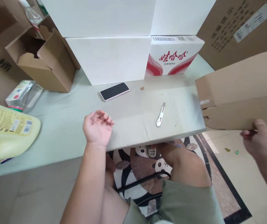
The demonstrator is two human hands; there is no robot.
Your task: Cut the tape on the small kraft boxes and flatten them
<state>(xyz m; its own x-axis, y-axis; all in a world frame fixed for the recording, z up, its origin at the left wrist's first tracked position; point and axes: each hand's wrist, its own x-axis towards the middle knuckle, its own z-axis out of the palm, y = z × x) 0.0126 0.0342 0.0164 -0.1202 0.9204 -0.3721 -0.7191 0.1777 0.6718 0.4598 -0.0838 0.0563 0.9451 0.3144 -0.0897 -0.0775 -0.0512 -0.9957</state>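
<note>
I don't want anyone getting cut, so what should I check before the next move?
1. Right hand gripping the cardboard: ok, it holds the near edge.
2. Left hand free: ok, palm up, holding nothing.
3. Cardboard wholly over the table: not ok, it sticks out past the edge.
4. Cutter away from both hands: ok, it lies on the table between them.
5. Cutter's blade tucked in: cannot tell, too small to see.
</note>
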